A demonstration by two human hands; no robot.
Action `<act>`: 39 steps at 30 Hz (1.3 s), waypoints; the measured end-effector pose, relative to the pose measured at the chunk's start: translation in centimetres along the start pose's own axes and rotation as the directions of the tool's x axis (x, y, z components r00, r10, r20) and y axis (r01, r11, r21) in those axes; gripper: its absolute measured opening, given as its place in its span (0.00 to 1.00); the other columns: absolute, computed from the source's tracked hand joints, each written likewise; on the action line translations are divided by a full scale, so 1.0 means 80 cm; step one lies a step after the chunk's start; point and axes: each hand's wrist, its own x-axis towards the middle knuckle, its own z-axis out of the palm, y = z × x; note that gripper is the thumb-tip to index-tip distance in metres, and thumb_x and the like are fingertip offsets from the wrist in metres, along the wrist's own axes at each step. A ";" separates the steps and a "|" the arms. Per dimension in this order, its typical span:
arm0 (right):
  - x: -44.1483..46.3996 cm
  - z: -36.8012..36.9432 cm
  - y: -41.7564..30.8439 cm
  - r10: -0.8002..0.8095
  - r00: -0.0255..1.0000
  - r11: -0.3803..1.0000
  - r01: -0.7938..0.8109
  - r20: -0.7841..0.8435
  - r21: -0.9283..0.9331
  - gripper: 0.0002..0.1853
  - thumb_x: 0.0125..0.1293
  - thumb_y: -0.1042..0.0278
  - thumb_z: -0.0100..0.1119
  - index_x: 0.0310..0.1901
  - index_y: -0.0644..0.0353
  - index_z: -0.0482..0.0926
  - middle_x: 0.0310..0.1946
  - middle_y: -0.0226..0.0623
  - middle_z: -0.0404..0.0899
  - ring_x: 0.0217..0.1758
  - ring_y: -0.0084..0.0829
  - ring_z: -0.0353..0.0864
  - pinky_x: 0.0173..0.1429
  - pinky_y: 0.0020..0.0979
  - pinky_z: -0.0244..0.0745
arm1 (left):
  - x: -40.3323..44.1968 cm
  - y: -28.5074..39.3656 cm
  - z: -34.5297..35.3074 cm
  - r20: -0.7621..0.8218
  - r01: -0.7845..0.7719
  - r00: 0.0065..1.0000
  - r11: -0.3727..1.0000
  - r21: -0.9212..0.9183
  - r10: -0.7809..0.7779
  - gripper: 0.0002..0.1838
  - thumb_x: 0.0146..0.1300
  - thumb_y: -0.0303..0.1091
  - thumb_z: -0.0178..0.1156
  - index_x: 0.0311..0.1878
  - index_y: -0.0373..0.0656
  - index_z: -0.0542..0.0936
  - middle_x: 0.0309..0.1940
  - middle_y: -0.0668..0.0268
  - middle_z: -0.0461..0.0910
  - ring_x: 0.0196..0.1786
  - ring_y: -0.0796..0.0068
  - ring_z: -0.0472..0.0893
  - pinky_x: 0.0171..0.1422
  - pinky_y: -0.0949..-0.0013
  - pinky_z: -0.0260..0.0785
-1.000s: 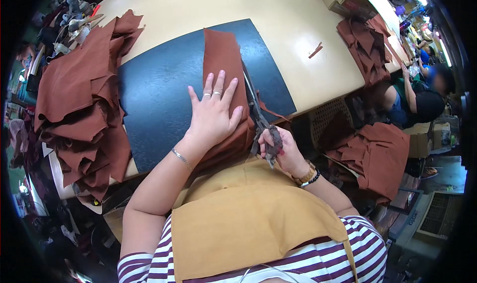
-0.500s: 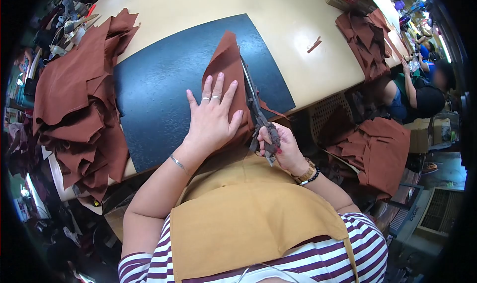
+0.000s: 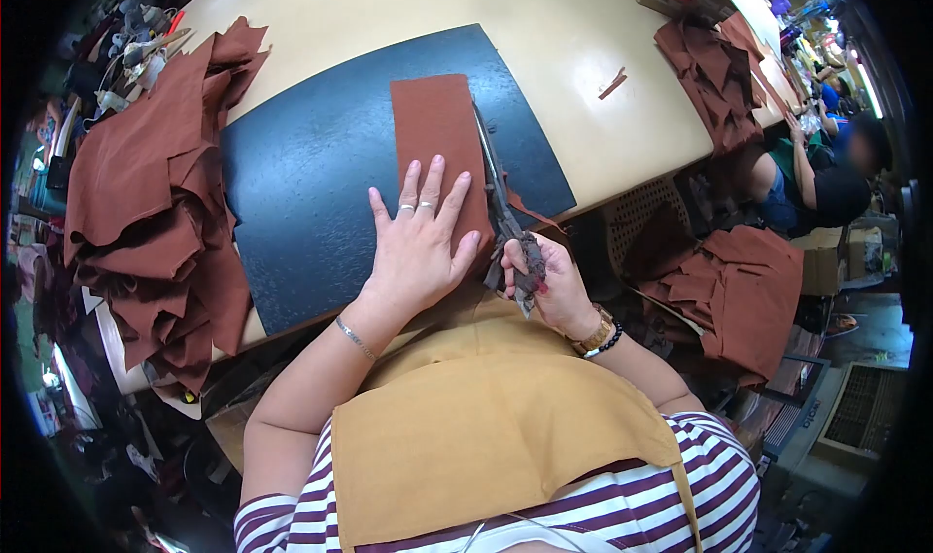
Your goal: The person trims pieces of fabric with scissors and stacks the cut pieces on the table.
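A strip of reddish-brown fabric (image 3: 437,120) lies flat on a dark board (image 3: 301,155). My left hand (image 3: 418,237) rests on it with the fingers spread, holding nothing. My right hand (image 3: 546,283) is wrapped round the cloth-covered handles of long scissors (image 3: 496,179), at the board's near right edge. The blades point away from me along the fabric's right edge and look closed or nearly so. A thin brown offcut (image 3: 533,215) trails just right of the blades.
Piles of brown fabric sit at the left (image 3: 146,184), at the back right (image 3: 705,86) and beside the table (image 3: 729,295). A small scrap (image 3: 612,84) lies on the pale table (image 3: 573,28). A person (image 3: 812,179) is at the far right.
The fabric's far end, folded over half a second ago, now lies flat and sits nearer me than at first. My left hand has moved slightly toward me along it.
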 end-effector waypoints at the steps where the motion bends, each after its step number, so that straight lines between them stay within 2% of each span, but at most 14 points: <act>1: 0.000 0.001 -0.002 0.008 1.000 1.000 -0.008 -0.010 0.002 0.11 0.68 0.58 0.59 0.41 0.58 0.77 0.31 0.25 0.76 0.28 0.16 0.76 0.33 0.20 0.75 | -0.001 0.001 0.000 0.003 0.000 1.000 1.000 -0.001 0.000 0.35 0.65 0.51 0.50 0.74 0.52 0.56 0.76 0.55 0.46 0.77 0.49 0.46 0.68 0.25 0.40; 10: 0.005 0.000 -0.006 0.036 0.999 0.998 -0.035 -0.007 0.059 0.12 0.68 0.56 0.59 0.39 0.58 0.76 0.29 0.25 0.76 0.26 0.16 0.76 0.31 0.21 0.75 | -0.019 0.008 -0.002 0.024 -0.034 0.999 0.999 0.007 0.034 0.37 0.64 0.51 0.52 0.74 0.51 0.56 0.76 0.53 0.47 0.77 0.48 0.46 0.68 0.26 0.40; 16: 0.005 0.006 -0.001 -0.055 0.998 0.998 0.056 -0.024 0.040 0.12 0.67 0.59 0.61 0.41 0.59 0.76 0.29 0.27 0.76 0.26 0.17 0.76 0.31 0.22 0.76 | -0.019 0.008 -0.001 0.007 -0.038 0.999 0.999 0.004 0.038 0.38 0.61 0.49 0.56 0.74 0.52 0.57 0.75 0.53 0.49 0.77 0.48 0.48 0.68 0.26 0.42; 20: 0.007 -0.002 0.008 -0.106 0.993 0.983 0.112 -0.047 0.147 0.12 0.70 0.58 0.56 0.40 0.59 0.75 0.29 0.28 0.76 0.26 0.19 0.76 0.31 0.24 0.76 | -0.021 0.006 0.001 -0.016 -0.064 0.998 0.998 0.021 0.064 0.39 0.59 0.45 0.60 0.73 0.53 0.59 0.75 0.55 0.51 0.76 0.51 0.52 0.67 0.28 0.47; 24: 0.006 -0.011 -0.003 -0.122 0.982 0.978 0.143 -0.144 0.153 0.14 0.73 0.54 0.50 0.38 0.58 0.72 0.26 0.27 0.73 0.26 0.19 0.75 0.32 0.27 0.76 | -0.030 -0.001 0.010 -0.131 -0.145 0.980 0.988 0.053 0.151 0.32 0.58 0.39 0.60 0.68 0.54 0.67 0.71 0.58 0.60 0.71 0.56 0.62 0.64 0.32 0.56; 25: 0.007 -0.012 -0.008 -0.112 0.983 0.979 0.134 -0.147 0.152 0.15 0.73 0.53 0.49 0.37 0.57 0.72 0.25 0.26 0.72 0.25 0.19 0.74 0.32 0.28 0.76 | -0.032 -0.005 0.005 -0.206 -0.205 0.954 0.975 0.089 0.219 0.23 0.59 0.38 0.59 0.59 0.53 0.75 0.64 0.64 0.70 0.66 0.62 0.70 0.62 0.40 0.62; 27: 0.007 -0.021 -0.004 -0.113 0.983 0.979 0.135 -0.144 0.154 0.16 0.73 0.51 0.49 0.37 0.57 0.71 0.23 0.25 0.70 0.25 0.20 0.73 0.32 0.31 0.75 | -0.034 -0.020 -0.009 -0.279 -0.352 0.908 0.930 -0.104 0.312 0.13 0.61 0.36 0.58 0.49 0.52 0.79 0.51 0.66 0.80 0.54 0.64 0.80 0.54 0.53 0.71; 30: 0.007 -0.018 -0.008 -0.082 0.979 0.980 0.113 -0.185 0.162 0.17 0.73 0.50 0.48 0.37 0.56 0.71 0.23 0.26 0.70 0.25 0.21 0.72 0.32 0.32 0.75 | -0.033 -0.056 -0.071 -0.068 -0.089 0.995 0.930 -0.356 0.069 0.07 0.62 0.34 0.56 0.43 0.51 0.80 0.38 0.65 0.83 0.41 0.59 0.82 0.43 0.59 0.74; 31: 0.011 -0.025 -0.003 -0.082 0.981 0.976 0.114 -0.176 0.185 0.18 0.73 0.49 0.47 0.37 0.57 0.71 0.23 0.26 0.70 0.25 0.22 0.72 0.32 0.31 0.75 | -0.029 -0.077 -0.089 -0.199 -0.091 0.980 0.938 -0.335 0.024 0.08 0.64 0.31 0.53 0.42 0.50 0.80 0.34 0.59 0.82 0.37 0.52 0.81 0.39 0.59 0.74; 33: 0.014 -0.029 -0.001 -0.149 0.980 0.978 0.166 -0.131 0.125 0.19 0.73 0.48 0.48 0.37 0.57 0.71 0.23 0.26 0.70 0.25 0.22 0.72 0.31 0.30 0.75 | -0.020 -0.141 -0.115 -0.253 0.051 0.956 0.935 -0.350 -0.147 0.09 0.68 0.32 0.50 0.44 0.49 0.81 0.36 0.56 0.82 0.40 0.53 0.81 0.43 0.59 0.74; 34: 0.014 -0.028 -0.004 -0.143 0.979 0.981 0.160 -0.146 0.112 0.20 0.72 0.47 0.49 0.37 0.58 0.72 0.22 0.26 0.70 0.24 0.21 0.72 0.30 0.28 0.75 | -0.019 -0.168 -0.149 -0.200 0.203 0.936 0.908 -0.365 -0.290 0.10 0.69 0.32 0.49 0.45 0.45 0.81 0.37 0.55 0.82 0.42 0.55 0.82 0.47 0.61 0.74; 35: 0.015 -0.031 -0.004 -0.149 0.979 0.982 0.163 -0.142 0.093 0.20 0.72 0.46 0.49 0.37 0.58 0.72 0.22 0.26 0.70 0.24 0.21 0.72 0.29 0.28 0.75 | -0.015 -0.223 -0.162 -0.345 0.123 0.908 0.939 -0.320 -0.237 0.10 0.68 0.32 0.50 0.45 0.42 0.80 0.38 0.55 0.83 0.43 0.58 0.82 0.49 0.63 0.73; 37: 0.015 -0.038 -0.004 -0.159 0.977 0.984 0.169 -0.143 0.057 0.20 0.72 0.46 0.49 0.37 0.58 0.72 0.22 0.26 0.71 0.24 0.20 0.73 0.28 0.28 0.75 | -0.025 -0.319 -0.222 -0.490 0.163 0.834 0.962 -0.219 -0.253 0.11 0.67 0.30 0.50 0.45 0.38 0.81 0.42 0.56 0.82 0.47 0.63 0.81 0.55 0.65 0.72; 39: 0.011 -0.035 -0.007 -0.166 0.973 0.983 0.176 -0.159 0.049 0.20 0.71 0.46 0.50 0.37 0.58 0.73 0.22 0.26 0.72 0.23 0.20 0.73 0.27 0.28 0.75 | -0.051 -0.429 -0.294 -0.661 0.325 0.690 0.942 -0.081 -0.295 0.13 0.69 0.32 0.49 0.45 0.37 0.81 0.44 0.57 0.82 0.50 0.64 0.80 0.56 0.64 0.71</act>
